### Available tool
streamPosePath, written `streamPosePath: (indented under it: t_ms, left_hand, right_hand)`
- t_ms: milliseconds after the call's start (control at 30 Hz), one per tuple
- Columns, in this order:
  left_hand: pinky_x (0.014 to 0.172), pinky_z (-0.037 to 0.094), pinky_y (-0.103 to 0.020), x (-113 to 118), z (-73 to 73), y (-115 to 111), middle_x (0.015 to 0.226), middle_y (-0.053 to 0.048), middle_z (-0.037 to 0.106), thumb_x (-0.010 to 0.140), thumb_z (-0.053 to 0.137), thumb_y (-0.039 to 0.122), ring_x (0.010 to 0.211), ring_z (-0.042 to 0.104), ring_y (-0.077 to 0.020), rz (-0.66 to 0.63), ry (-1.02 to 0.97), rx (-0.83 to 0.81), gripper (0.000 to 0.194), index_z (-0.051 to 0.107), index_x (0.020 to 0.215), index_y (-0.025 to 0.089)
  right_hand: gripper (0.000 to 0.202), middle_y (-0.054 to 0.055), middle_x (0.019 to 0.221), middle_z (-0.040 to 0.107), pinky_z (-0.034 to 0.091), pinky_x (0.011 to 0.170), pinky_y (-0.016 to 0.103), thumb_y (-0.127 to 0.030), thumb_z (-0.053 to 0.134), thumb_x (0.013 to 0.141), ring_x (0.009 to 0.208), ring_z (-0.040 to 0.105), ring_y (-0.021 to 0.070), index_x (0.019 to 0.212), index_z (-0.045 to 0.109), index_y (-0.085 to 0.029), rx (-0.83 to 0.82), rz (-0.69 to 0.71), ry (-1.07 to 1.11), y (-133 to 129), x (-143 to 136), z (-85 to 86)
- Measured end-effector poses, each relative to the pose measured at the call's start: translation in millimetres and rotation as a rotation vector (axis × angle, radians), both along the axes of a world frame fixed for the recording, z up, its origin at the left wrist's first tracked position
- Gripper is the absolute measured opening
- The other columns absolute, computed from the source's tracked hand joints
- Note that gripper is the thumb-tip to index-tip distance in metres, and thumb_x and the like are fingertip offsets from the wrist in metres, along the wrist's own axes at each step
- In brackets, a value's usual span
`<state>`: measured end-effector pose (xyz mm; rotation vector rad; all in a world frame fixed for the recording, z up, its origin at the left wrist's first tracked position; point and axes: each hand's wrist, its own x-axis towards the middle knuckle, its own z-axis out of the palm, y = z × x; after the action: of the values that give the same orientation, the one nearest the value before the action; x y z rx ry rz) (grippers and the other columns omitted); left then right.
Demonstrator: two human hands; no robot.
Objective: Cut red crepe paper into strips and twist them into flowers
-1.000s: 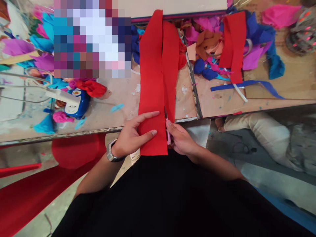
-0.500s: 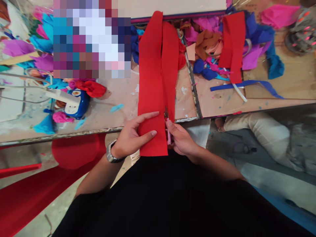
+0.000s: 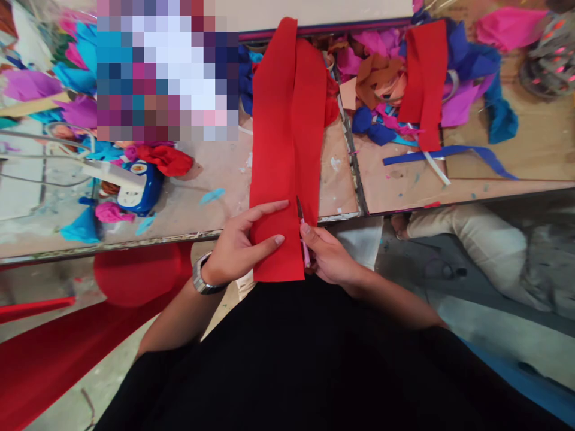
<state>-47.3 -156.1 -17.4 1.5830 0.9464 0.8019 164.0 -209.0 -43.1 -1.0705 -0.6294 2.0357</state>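
The strip [image 3: 272, 137] ran lengthwise over the table [image 3: 224, 167], its near end out past the front edge, by the black shirt [image 3: 287, 359]. The left hand [image 3: 236, 245] held its left side, thumb and forefinger on top, the other fingers out of sight. The right hand [image 3: 330, 254] was closed round pink-handled scissors [image 3: 306, 254] at the right side; how the blades met the cloth was hard to make out against so much red.

A slack hold could have let the unsupported end sag and pulled the blades off line. The second red length [image 3: 309, 120], just beside them, might have been nicked, and the forefinger lay near enough for a slip to matter.
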Motion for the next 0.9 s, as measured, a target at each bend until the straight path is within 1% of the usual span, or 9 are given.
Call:
streamPosePath:
  t_ms: [133,267,400,500,633,767,900]
  left_hand:
    - [0.124,0.059,-0.046,-0.8,0.0,0.2,0.152,-0.012,0.075,0.094,0.09,0.036,0.139,0.074,-0.0313,-0.001,-0.005,-0.001,0.059,0.075,0.15,0.027]
    - [0.127,0.057,-0.049,-1.7,0.2,-0.5,0.154,-0.013,0.074,0.093,0.09,0.039,0.141,0.073,-0.0329,0.005,-0.004,-0.035,0.061,0.074,0.15,0.027]
    - [0.125,0.059,-0.048,-2.2,-1.1,-1.4,0.153,-0.013,0.074,0.094,0.089,0.038,0.141,0.073,-0.0322,0.009,-0.024,-0.047,0.06,0.074,0.15,0.026]
    - [0.125,0.06,-0.049,-3.0,-3.3,-1.6,0.154,-0.013,0.074,0.093,0.09,0.037,0.14,0.074,-0.0318,0.006,-0.029,-0.041,0.061,0.073,0.151,0.027]
    - [0.129,0.056,-0.053,-4.8,-6.2,-1.5,0.156,-0.011,0.073,0.092,0.091,0.039,0.143,0.072,-0.0325,0.004,-0.025,-0.045,0.065,0.072,0.154,0.03]
    - [0.13,0.055,-0.055,-5.9,-6.8,-1.7,0.158,-0.011,0.071,0.092,0.091,0.039,0.144,0.072,-0.0325,0.004,-0.03,-0.056,0.067,0.071,0.155,0.03]
    - [0.131,0.055,-0.054,-5.7,-5.3,-2.1,0.159,-0.011,0.071,0.092,0.091,0.039,0.145,0.071,-0.0327,0.013,-0.032,-0.059,0.067,0.071,0.155,0.029]
  right_hand:
    - [0.068,-0.008,0.058,0.053,0.026,0.043,0.025,-0.091,0.072,0.087,0.044,0.038,0.0082,0.085,0.056,-0.025,-0.002,-0.012,-0.004,1.3,-1.1,0.4]
    - [0.069,-0.008,0.057,0.053,0.024,0.042,0.025,-0.091,0.075,0.084,0.044,0.039,0.0082,0.086,0.057,-0.024,-0.026,-0.024,0.008,2.3,-2.2,3.1]
    - [0.072,-0.008,0.057,0.053,0.023,0.043,0.024,-0.093,0.076,0.081,0.045,0.041,0.0084,0.086,0.056,-0.024,-0.057,-0.036,-0.005,2.2,-1.9,3.4]
    - [0.072,-0.008,0.057,0.053,0.022,0.043,0.024,-0.093,0.075,0.082,0.045,0.041,0.0083,0.084,0.056,-0.024,-0.047,-0.028,-0.008,2.0,-1.6,1.9]
    - [0.07,-0.008,0.057,0.053,0.023,0.043,0.024,-0.092,0.074,0.084,0.045,0.04,0.0086,0.085,0.057,-0.024,-0.032,-0.018,-0.01,2.2,-2.1,0.5]
    - [0.068,-0.007,0.057,0.053,0.023,0.043,0.025,-0.091,0.073,0.086,0.044,0.039,0.0085,0.084,0.057,-0.025,-0.019,-0.009,-0.025,2.6,-2.7,-0.5]
    - [0.069,-0.007,0.058,0.054,0.024,0.042,0.024,-0.091,0.074,0.084,0.045,0.041,0.0086,0.086,0.058,-0.024,-0.033,-0.015,-0.011,2.7,-3.7,0.2]
